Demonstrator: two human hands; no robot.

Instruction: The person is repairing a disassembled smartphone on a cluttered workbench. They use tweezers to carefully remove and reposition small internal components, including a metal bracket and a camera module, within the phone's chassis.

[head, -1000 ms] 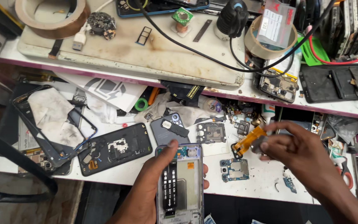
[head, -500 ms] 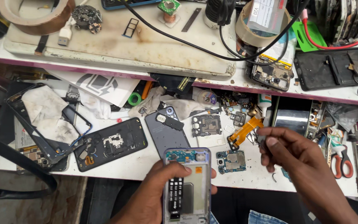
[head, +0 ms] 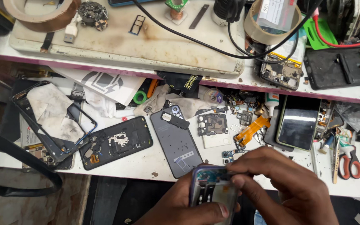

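Left hand: our left hand (head: 184,206) grips an opened phone (head: 213,189) from below at the bottom edge of the view, thumb laid across its lower part, fingers wrapped behind it.
Right hand: our right hand (head: 278,183) comes in from the right, thumb and forefinger pinched together on the phone's top edge; whether anything small sits between the fingertips, we cannot tell.
Phone: it is held in front of the table (head: 146,164), just off its near edge, back off, circuit board at the top and pale inner frame below showing.
Nearest parts: a grey back cover (head: 176,139) lies on the table just beyond the phone, camera end pointing away from us; a small board (head: 212,123) sits to its right.
Orange cable: a flat orange cable (head: 253,130) lies just beyond our right hand.
Left of table: a black phone shell (head: 115,142) lies beside the grey cover; further left, a bare frame (head: 48,116) with a crumpled cloth over it.
Right of table: a dark-screened phone (head: 298,123) lies face up, and red-handled scissors (head: 346,158) lie near the table's right end.
Shelf above: a stained white mat (head: 121,37) carries a black wire and loose parts; a tape roll (head: 271,21) stands at its right.
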